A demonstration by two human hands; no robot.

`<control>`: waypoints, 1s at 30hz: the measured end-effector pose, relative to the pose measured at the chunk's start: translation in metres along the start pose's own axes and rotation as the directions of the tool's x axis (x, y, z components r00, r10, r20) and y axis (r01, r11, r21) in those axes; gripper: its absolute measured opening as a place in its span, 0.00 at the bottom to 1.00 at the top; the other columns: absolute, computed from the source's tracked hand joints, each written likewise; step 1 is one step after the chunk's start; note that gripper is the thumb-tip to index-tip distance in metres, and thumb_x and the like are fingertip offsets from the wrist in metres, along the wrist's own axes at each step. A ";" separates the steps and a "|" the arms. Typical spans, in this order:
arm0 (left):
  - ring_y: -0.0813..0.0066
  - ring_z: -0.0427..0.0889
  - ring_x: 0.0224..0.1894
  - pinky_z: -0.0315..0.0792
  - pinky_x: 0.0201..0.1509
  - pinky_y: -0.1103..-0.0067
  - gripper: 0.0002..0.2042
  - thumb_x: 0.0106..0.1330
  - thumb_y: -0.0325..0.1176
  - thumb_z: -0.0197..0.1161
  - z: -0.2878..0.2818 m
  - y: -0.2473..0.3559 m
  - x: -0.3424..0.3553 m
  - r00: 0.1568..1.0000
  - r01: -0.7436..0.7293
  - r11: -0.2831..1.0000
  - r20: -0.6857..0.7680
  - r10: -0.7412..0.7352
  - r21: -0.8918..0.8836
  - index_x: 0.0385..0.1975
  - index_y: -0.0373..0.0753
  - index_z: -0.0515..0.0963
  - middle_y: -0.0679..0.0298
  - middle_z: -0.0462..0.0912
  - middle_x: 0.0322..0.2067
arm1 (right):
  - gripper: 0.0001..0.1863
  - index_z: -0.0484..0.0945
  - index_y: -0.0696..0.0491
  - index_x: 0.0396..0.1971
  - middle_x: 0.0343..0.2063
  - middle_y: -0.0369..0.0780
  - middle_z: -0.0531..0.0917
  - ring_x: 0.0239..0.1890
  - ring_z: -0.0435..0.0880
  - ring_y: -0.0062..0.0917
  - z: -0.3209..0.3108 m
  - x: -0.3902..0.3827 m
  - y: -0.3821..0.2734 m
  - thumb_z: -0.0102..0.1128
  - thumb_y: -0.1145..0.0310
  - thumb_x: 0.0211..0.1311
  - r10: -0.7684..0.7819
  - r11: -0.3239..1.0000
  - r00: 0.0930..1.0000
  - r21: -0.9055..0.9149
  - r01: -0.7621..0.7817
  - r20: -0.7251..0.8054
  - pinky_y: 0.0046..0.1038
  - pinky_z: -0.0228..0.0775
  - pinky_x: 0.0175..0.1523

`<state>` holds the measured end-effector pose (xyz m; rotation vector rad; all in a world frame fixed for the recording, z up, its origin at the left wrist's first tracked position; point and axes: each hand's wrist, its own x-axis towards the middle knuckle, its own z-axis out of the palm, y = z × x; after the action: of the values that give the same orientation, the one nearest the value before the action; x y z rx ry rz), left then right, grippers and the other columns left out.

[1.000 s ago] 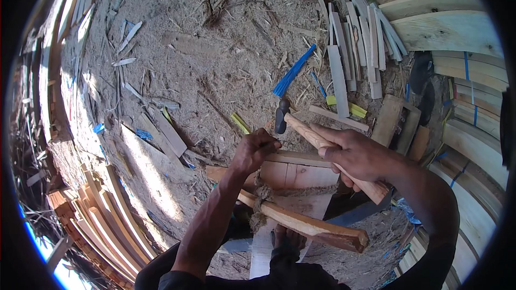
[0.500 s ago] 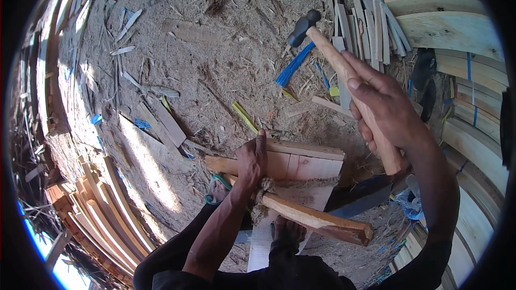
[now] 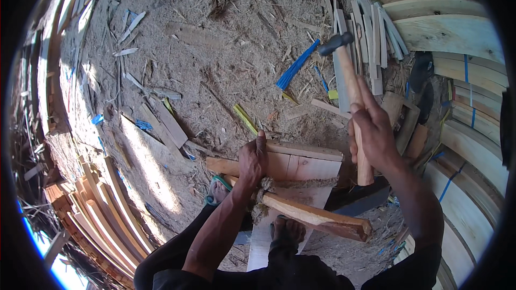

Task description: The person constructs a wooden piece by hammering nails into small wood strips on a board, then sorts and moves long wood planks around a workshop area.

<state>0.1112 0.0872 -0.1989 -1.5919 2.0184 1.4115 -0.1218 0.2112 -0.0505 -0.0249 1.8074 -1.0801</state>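
A person seen from above holds a hammer (image 3: 349, 72) in the right hand (image 3: 372, 134). That hand's fingers are closed around the pale wooden handle, with one finger stretched along it. The dark metal head is raised above the sandy ground (image 3: 199, 70), well apart from the wooden block (image 3: 314, 167) near the person's lap, and the butt of the handle sticks out below the hand.

The left hand (image 3: 252, 162) is pressed on the block's left part, beside the end of a thin wooden strip (image 3: 314, 151) along its far edge. The thumb is upright, apart from the other fingers, which bend against the wood; their tips are hidden, so how tightly they grip cannot be told.

Nearer the body, a bare foot (image 3: 290, 229) rests by a pale plank (image 3: 260, 247), just beside a thick length of timber (image 3: 317, 217) bound with shaggy rope (image 3: 260, 201). A blue strip (image 3: 298, 64) and a yellow strip (image 3: 245, 118) lie on the ground, and curved boards (image 3: 446, 32) are stacked at right.
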 end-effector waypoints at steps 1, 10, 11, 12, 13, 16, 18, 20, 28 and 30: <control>0.39 0.75 0.25 0.67 0.33 0.56 0.37 0.73 0.60 0.41 0.000 0.002 -0.001 1.000 0.003 1.000 0.001 -0.003 -0.005 0.19 0.28 0.75 0.39 0.74 0.18 | 0.33 0.44 0.45 0.74 0.21 0.36 0.71 0.14 0.73 0.19 -0.004 -0.007 0.000 0.45 0.64 0.74 0.359 0.925 0.838 -0.273 -0.263 0.411 0.25 0.73 0.18; 0.41 0.75 0.24 0.66 0.32 0.57 0.37 0.73 0.61 0.41 0.000 -0.002 0.001 1.000 -0.012 1.000 0.004 0.012 0.012 0.20 0.28 0.76 0.39 0.74 0.18 | 0.31 0.49 0.43 0.74 0.19 0.35 0.71 0.12 0.72 0.18 0.010 0.005 0.011 0.45 0.62 0.74 -0.023 0.991 0.996 -0.128 0.033 0.082 0.24 0.69 0.15; 0.41 0.74 0.23 0.66 0.32 0.57 0.37 0.73 0.61 0.41 0.002 0.003 0.000 1.000 -0.022 1.000 0.011 0.022 0.021 0.20 0.28 0.76 0.39 0.74 0.18 | 0.31 0.48 0.43 0.74 0.19 0.35 0.71 0.12 0.72 0.18 0.008 -0.005 0.026 0.45 0.63 0.74 0.145 0.945 0.936 -0.324 -0.036 0.320 0.23 0.70 0.16; 0.42 0.75 0.23 0.66 0.32 0.58 0.37 0.73 0.60 0.41 0.002 0.001 -0.001 0.999 -0.031 0.999 -0.009 0.031 0.008 0.21 0.28 0.77 0.40 0.74 0.17 | 0.31 0.47 0.42 0.74 0.19 0.35 0.71 0.12 0.72 0.18 0.012 -0.010 0.024 0.44 0.64 0.75 0.336 0.859 0.793 -0.511 -0.037 0.507 0.23 0.71 0.17; 0.42 0.75 0.23 0.66 0.31 0.58 0.37 0.73 0.60 0.41 0.001 0.000 -0.002 0.999 -0.039 0.999 -0.029 0.039 -0.004 0.22 0.28 0.77 0.42 0.74 0.17 | 0.32 0.46 0.44 0.74 0.19 0.35 0.71 0.13 0.73 0.19 0.011 -0.008 0.018 0.45 0.64 0.74 0.314 0.882 0.820 -0.467 -0.065 0.479 0.25 0.72 0.18; 0.50 0.74 0.20 0.66 0.29 0.62 0.35 0.74 0.59 0.41 -0.001 -0.001 0.000 0.990 -0.092 0.987 -0.117 0.077 -0.131 0.26 0.28 0.79 0.48 0.73 0.15 | 0.35 0.43 0.49 0.74 0.17 0.37 0.72 0.14 0.76 0.22 0.012 -0.005 0.004 0.47 0.66 0.73 0.178 0.966 0.924 -0.238 -0.099 0.338 0.30 0.76 0.23; 0.67 0.69 0.16 0.65 0.25 0.69 0.28 0.74 0.52 0.46 -0.006 -0.015 0.004 0.995 0.036 0.948 -0.074 -0.062 -0.317 0.29 0.30 0.79 0.60 0.68 0.13 | 0.34 0.45 0.48 0.74 0.17 0.37 0.73 0.14 0.76 0.21 0.006 -0.006 0.012 0.47 0.66 0.73 0.271 0.922 0.842 -0.377 -0.088 0.467 0.30 0.75 0.23; 0.72 0.67 0.15 0.66 0.24 0.71 0.20 0.72 0.45 0.50 -0.012 -0.039 0.017 0.955 0.236 0.768 -0.003 -0.296 -0.596 0.29 0.32 0.77 0.62 0.68 0.14 | 0.33 0.46 0.45 0.74 0.19 0.37 0.73 0.14 0.75 0.20 0.004 -0.007 0.025 0.47 0.67 0.73 0.344 0.832 0.801 -0.555 -0.018 0.490 0.26 0.74 0.21; 0.65 0.82 0.35 0.79 0.38 0.72 0.07 0.67 0.26 0.51 -0.025 0.041 0.030 0.949 0.239 0.548 0.312 0.041 -0.801 0.41 0.32 0.72 0.58 0.79 0.34 | 0.34 0.49 0.44 0.74 0.19 0.37 0.73 0.13 0.73 0.19 -0.040 -0.045 0.089 0.48 0.67 0.71 0.125 0.936 0.985 0.344 -0.078 -0.115 0.25 0.70 0.16; 0.64 0.84 0.36 0.81 0.40 0.73 0.08 0.67 0.25 0.51 -0.008 0.079 0.028 0.919 0.180 0.705 0.373 0.129 -0.686 0.43 0.31 0.72 0.56 0.80 0.35 | 0.34 0.50 0.43 0.74 0.20 0.37 0.73 0.12 0.73 0.20 -0.050 -0.061 0.112 0.49 0.69 0.70 0.171 0.904 0.954 0.425 -0.052 -0.248 0.26 0.69 0.13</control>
<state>0.0368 0.0603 -0.1700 -1.3558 1.2464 2.4681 -0.0805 0.3397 -0.0756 0.5076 1.7601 -1.4189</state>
